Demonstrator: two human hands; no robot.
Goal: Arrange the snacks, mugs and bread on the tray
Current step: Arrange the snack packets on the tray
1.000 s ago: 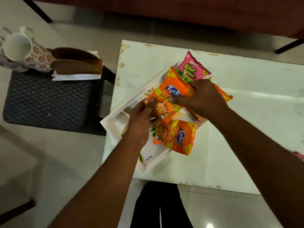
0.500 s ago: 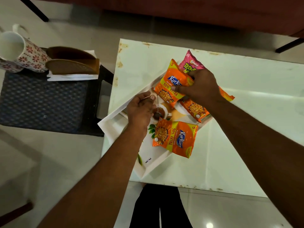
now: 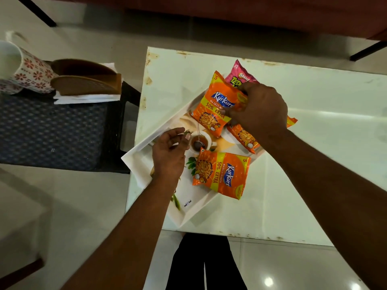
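Observation:
A white printed tray (image 3: 136, 156) lies at an angle on the white table (image 3: 314, 185). On it lie orange Kurkure packets: one near me (image 3: 222, 174), one under my right wrist (image 3: 244, 137), and one at the far side (image 3: 217, 105) that my right hand (image 3: 259, 109) grips by its right edge. A pink Bingo packet (image 3: 240, 75) pokes out behind it. My left hand (image 3: 168, 152) hovers over the tray's left part, fingers loosely curled, holding nothing. Floral mugs (image 3: 23, 70) and brown bread slices (image 3: 83, 80) sit on a stool at the left.
The dark woven stool (image 3: 52, 130) stands left of the table, with the bread on white napkins (image 3: 88, 98). A red-brown sofa (image 3: 251, 13) runs along the far side. My dark trouser legs (image 3: 205, 264) show below the table's near edge.
My left hand has let go of the orange packet and drawn back over the tray. My right hand has carried that packet to the tray's far side, next to the pink one.

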